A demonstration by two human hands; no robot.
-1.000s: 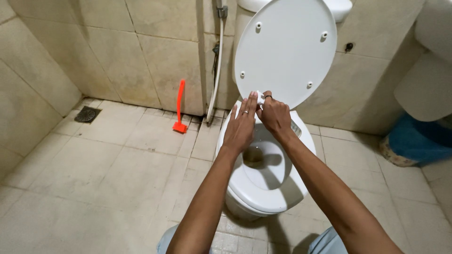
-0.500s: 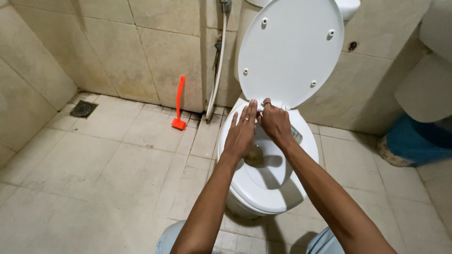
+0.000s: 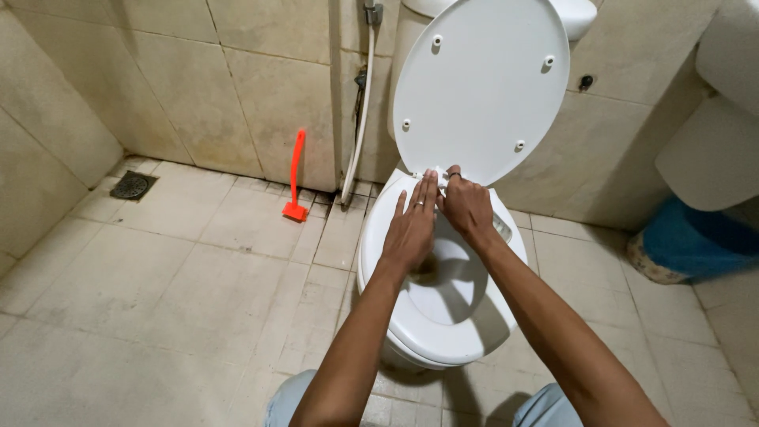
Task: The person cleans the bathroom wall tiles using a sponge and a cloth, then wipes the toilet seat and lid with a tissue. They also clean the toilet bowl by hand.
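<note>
White toilet [image 3: 443,316], orange brush [image 3: 294,178], beige tiles [image 3: 158,277], blue bin [image 3: 680,241].

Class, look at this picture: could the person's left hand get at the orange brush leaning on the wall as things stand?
Probably yes: the left hand rests at the toilet hinge, and only bare floor tiles lie between it and the orange brush, though it seems a stretch.

The white toilet [image 3: 443,308] stands against the far tiled wall, right of centre, its oval bowl open and pointing near. Its seat lies down on the rim; part of the rim on the right side looks grey and wet. The round white lid [image 3: 482,87] stands raised, tilted back against the cistern, showing four small bumpers on its underside. At the hinge, where lid meets bowl, a small white piece [image 3: 439,179] sits between the fingertips; what it is cannot be told.
</note>
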